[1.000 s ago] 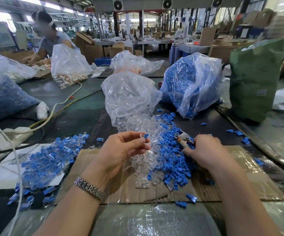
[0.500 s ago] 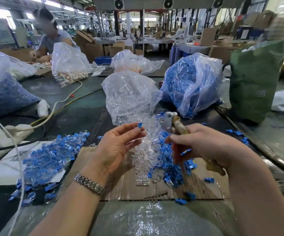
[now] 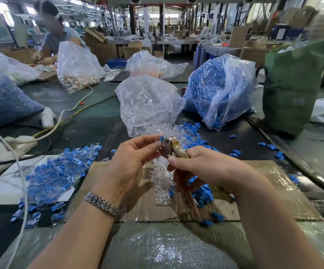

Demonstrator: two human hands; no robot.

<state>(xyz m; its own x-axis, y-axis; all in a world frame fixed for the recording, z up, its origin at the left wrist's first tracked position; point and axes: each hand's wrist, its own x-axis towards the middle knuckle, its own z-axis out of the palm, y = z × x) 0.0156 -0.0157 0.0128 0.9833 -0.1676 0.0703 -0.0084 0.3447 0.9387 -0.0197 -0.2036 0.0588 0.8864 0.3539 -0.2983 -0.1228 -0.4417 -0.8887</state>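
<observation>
Both hands are raised mid-scene above the cardboard sheet (image 3: 264,171). The right hand (image 3: 205,167) is clenched round the pliers (image 3: 168,147), fingers wrapped over the taped handles, metal head pointing up and left. The left hand (image 3: 132,164), fingers half curled, pinches a small blue part (image 3: 161,138) right at that head, just near of the clear bag (image 3: 147,101).

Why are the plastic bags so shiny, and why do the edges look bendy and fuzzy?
Head view: bright light glints off the clear bag and the bubble wrap; the wide lens bends the edges, so the green bag leans; the top right corner is smeared, while the pliers in the right hand look sharp.
</observation>
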